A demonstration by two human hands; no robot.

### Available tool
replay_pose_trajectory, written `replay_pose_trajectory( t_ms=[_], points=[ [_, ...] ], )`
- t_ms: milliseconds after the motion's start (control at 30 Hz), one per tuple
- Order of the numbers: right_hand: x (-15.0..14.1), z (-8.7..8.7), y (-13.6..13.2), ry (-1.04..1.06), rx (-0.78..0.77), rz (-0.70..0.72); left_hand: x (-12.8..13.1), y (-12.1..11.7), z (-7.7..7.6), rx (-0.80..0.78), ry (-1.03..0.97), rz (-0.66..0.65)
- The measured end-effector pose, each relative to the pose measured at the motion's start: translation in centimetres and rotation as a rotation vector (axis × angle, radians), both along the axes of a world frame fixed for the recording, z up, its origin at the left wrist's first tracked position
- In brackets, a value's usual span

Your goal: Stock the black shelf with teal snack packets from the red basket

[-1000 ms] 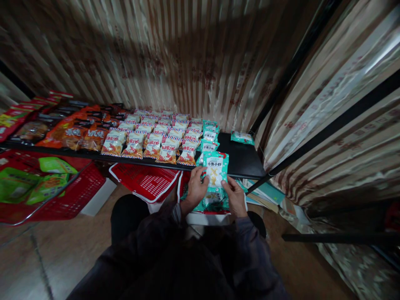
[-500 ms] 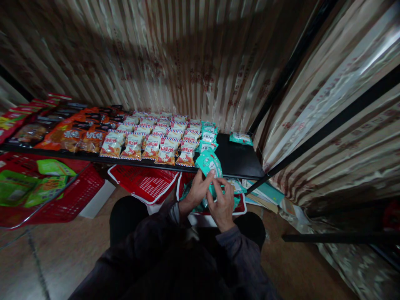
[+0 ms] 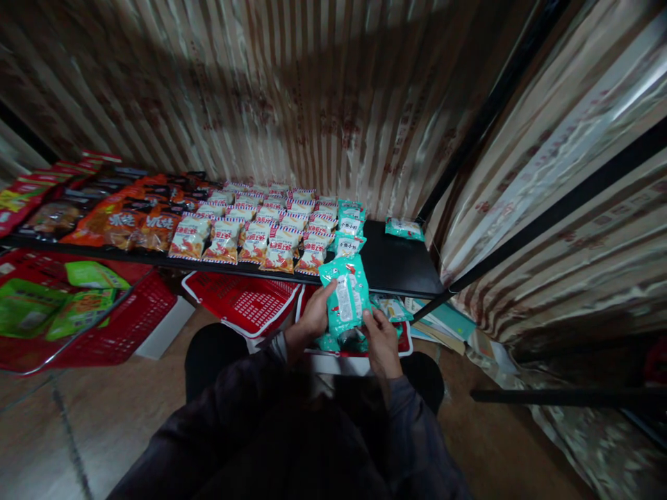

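Since the teal packet (image 3: pixel 344 295) lies just below the centre of the frame, between the left hand (image 3: pixel 314 316) and the right hand (image 3: pixel 382 340), neither is clearly nearer. Left fingers pinch its left edge; right fingers pinch its lower right corner. Its long axis runs up the picture, top leaning slightly left, below the row of similar packets (image 3: pixel 350 226) on the black shelf (image 3: pixel 390 257); whether it touches the shelf, I cannot tell.

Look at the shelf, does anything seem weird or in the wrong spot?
Maybe one thing: a shiny teal-and-white plastic packet lies alone near the right end of the long black shelf, apart from the column of matching teal-and-white packets. I see nothing spilled or torn.
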State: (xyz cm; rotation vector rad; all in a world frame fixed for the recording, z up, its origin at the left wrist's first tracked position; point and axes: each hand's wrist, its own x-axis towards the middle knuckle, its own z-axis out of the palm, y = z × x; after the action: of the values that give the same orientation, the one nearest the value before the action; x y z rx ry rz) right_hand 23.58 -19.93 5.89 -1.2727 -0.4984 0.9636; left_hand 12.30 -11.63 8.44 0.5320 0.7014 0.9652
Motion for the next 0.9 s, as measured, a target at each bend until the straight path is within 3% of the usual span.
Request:
replay_pose_trajectory(
  t_ms=[233,333,500,900],
  points=[
    [-0.1,-0.1,-0.1,0.046,-0.037,-0.068,-0.4,0.2,1.8,0.019,0.024,0.051],
    [-0.1,0.3,-0.3,0.042,-0.007,-0.016,-0.3,0.5,2.2,0.005,0.036,0.083],
    [-0.5,1.0,-1.0,0.111,0.018,0.147,-0.1,0.8,2.4,-0.036,0.04,0.111],
    [-0.6,1.2,-0.6,0.048,0.047,0.11,-0.4,1.4,2.7,-0.044,0.024,0.085]
  ],
)
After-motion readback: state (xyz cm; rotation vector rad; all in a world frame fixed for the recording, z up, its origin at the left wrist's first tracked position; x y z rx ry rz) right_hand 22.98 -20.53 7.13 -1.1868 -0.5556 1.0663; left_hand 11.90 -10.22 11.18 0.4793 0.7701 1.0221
